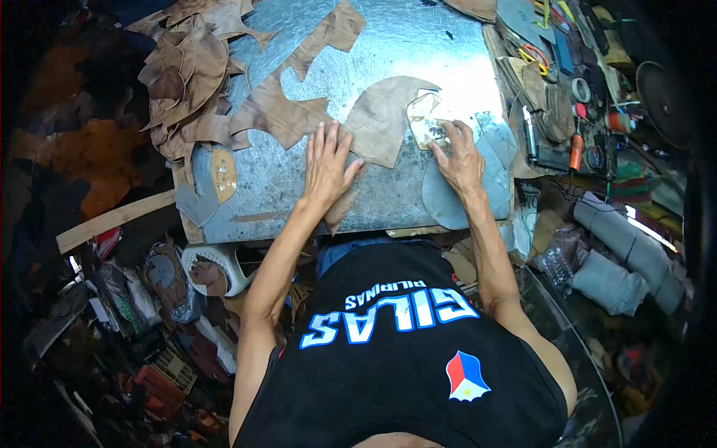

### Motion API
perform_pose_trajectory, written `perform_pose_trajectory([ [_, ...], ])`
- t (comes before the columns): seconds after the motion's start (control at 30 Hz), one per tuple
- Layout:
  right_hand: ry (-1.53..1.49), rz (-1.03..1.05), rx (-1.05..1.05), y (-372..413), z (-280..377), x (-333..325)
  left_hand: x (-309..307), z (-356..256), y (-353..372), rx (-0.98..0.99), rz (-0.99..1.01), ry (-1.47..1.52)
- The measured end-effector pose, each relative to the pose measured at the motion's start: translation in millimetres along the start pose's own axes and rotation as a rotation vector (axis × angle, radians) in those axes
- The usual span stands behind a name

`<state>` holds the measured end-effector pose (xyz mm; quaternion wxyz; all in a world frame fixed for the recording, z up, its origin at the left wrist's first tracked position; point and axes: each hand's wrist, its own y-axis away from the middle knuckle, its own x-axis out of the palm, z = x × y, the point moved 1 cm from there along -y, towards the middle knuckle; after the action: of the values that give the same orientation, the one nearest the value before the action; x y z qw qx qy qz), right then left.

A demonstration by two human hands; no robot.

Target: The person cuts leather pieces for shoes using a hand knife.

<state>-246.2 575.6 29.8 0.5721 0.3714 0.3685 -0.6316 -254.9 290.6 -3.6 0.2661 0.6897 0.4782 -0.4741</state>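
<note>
Pressure kept light, edges kept flat

Nearest the body, a small leather scrap [340, 213] lies at the near side of the surface [272, 187], below the curved leather piece [381, 119]. The rounded grey piece [442, 196] lies to the near right of that curved piece; a sleeve or wrist dragged across either could shift them, so forearms are best lifted a little.

The left hand [325, 160] is unclenched, palm down with fingers spread, the fingertips at the left edge of the curved piece. Flat, even pressure there should hold the leather without creasing it. The right hand [461, 160] has its fingers bent at the cream piece [421, 119], which sits at the right edge of the curved piece. Whether they pinch it or merely press on it, I cannot tell. Handled by its rim, it should turn easily, with its edge in plain sight.

Farther off, the long leather offcut [280, 108] runs to the far left of the curved piece. It is best left slack, so it does not tug.
</note>
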Motion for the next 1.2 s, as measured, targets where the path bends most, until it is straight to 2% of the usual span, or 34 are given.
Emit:
perform_pose_trajectory([
  [0.03,-0.007,0.007,0.000,-6.3,-4.2,-0.6,-1.2,1.2,-6.2,-0.004,0.017,-0.033],
  [0.1,0.023,0.149,0.022,-14.7,-15.0,-0.9,-4.3,3.1,-15.4,-0.010,0.072,-0.060],
  [0.17,0.055,0.167,-0.012,-19.6,-20.5,-2.4,-4.4,6.0,-20.5,0.012,0.141,-0.087],
  [0.3,0.083,0.187,-0.090,-20.5,-24.7,-6.2,-0.3,2.9,-17.1,0.022,0.158,-0.144],
  [0.4,0.038,0.272,-0.052,-24.4,-15.2,-13.6,4.1,-1.3,-15.8,0.012,0.152,-0.176],
  [0.47,0.029,0.231,-0.025,-26.3,-18.8,-11.2,11.4,1.0,-14.4,0.045,0.152,-0.132],
  [0.53,0.000,0.284,0.002,-29.6,-20.5,-14.3,14.0,1.9,-10.9,0.033,0.122,-0.160],
  [0.7,-0.285,0.116,0.101,-64.9,-40.8,-33.7,12.4,5.4,-8.1,0.075,0.083,-0.146],
  [0.73,-0.266,0.085,0.104,-77.4,-40.5,-45.5,12.7,6.5,-8.3,0.065,0.086,-0.152],
  [0.8,-0.429,0.089,0.259,-101.4,-37.9,-67.2,16.2,4.6,-12.1,0.086,0.064,-0.138],
  [0.87,-0.475,-0.021,0.183,-111.3,-40.0,-65.8,15.0,6.2,-8.9,0.073,0.057,-0.144],
  [0.93,-0.910,0.054,0.275,-105.4,-16.9,-68.8,10.0,2.9,-12.4,0.079,0.059,-0.120],
  [1.0,-1.058,0.128,0.292,-81.4,13.1,-52.8,5.9,8.0,-10.4,0.002,0.079,0.165],
  [1.07,-1.111,0.215,0.276,-53.4,42.6,-23.2,-12.9,-6.5,-17.1,-0.003,-0.013,0.199],
  [1.13,-0.995,0.282,0.253,-31.8,68.7,-0.8,-28.2,-14.6,-21.9,-0.304,0.080,0.882],
  [1.17,-0.973,0.253,0.264,-19.7,77.2,5.5,-34.0,-12.2,-27.5,-0.309,0.150,1.035],
  [1.2,-0.954,0.232,0.269,-14.2,89.6,7.1,-36.3,-9.5,-29.6,-0.322,0.133,1.033],
])
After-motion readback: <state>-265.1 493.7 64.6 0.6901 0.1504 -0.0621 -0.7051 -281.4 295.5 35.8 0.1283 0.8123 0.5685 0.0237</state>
